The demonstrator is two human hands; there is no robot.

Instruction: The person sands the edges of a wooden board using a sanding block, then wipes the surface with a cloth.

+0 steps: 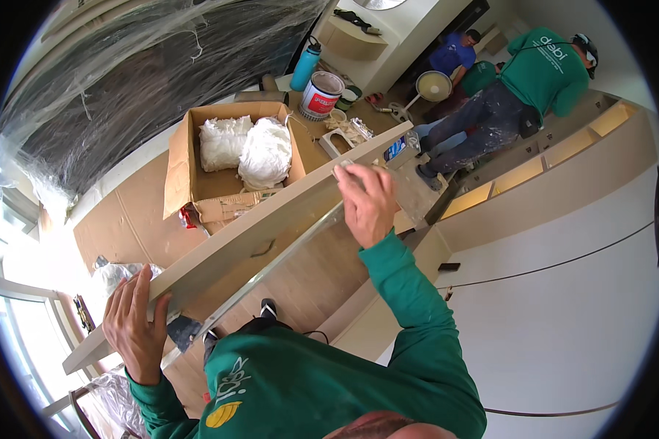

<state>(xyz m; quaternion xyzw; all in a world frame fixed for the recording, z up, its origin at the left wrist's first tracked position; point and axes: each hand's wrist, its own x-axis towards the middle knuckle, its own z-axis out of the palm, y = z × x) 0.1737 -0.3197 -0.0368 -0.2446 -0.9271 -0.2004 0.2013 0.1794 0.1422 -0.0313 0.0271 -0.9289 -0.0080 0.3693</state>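
Note:
A long beige panel runs diagonally in front of me, from the lower left up to the right. Its narrow upper edge faces up, and a small dark curved mark shows on its side. My left hand grips the panel near its lower left end, fingers over the edge and thumb on the near side. Against the edge farther up, my right hand has its fingers bent and pressed together, with a small pale bit at the fingertips that I cannot make out. A dark grey sheet-like piece is beside my left hand.
Beyond the panel stands an open cardboard box with white wrapped bundles. Near it are a paint can, a blue bottle and a phone. Plastic sheeting hangs behind. A co-worker in green stands at upper right.

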